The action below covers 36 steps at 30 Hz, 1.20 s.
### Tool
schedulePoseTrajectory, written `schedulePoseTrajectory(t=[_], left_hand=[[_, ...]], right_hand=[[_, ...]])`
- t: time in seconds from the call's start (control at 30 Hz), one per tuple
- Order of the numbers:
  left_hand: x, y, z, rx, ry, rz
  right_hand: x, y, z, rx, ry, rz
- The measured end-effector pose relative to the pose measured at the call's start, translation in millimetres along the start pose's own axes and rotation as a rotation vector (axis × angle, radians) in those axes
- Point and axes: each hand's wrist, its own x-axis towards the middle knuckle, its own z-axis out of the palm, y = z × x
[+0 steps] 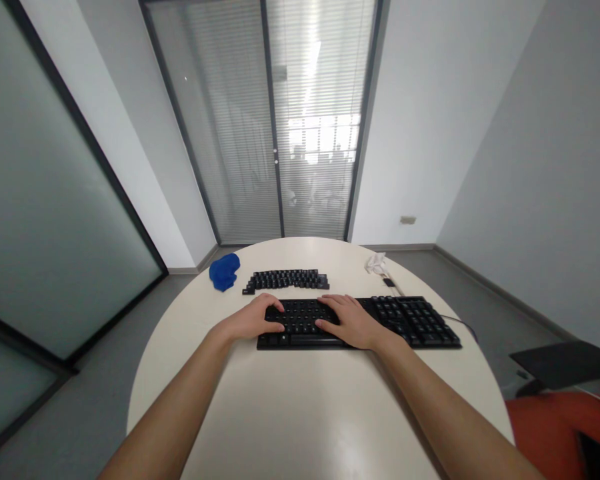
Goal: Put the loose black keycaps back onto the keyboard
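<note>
Small office room, pale walls, window blinds behind glass at the far end. A round white table fills the middle, with part of a red-orange chair off its right side.

On the table there's 1 black full-size keyboard, lying flat. I'd guess it's light and stiff, smooth plastic that could slide a bit, with the exposed left section the fragile bit; the 2 short ends look like the safest hold. Long axis runs left to right, spacebar edge toward the person, number pad at the right end.

Rows of loose keycaps sit just behind it. The left hand is at the left end, the right hand palm-down over the middle; both have thumb and fingers well apart, nothing visibly pinched. Then a crumpled blue cloth, a white tissue and the thin cable.
</note>
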Motion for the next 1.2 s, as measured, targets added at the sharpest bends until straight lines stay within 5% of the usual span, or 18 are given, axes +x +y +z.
schedulePoseTrajectory(t=[0.97, 1.2], left_hand=[[5, -20, 8, -0.020, 0.048, -0.169], [3, -21, -2, 0.009, 0.117, -0.034]], right_hand=[[1, 2, 3, -0.004, 0.020, -0.012], [0, 0, 1, -0.001, 0.011, -0.005]])
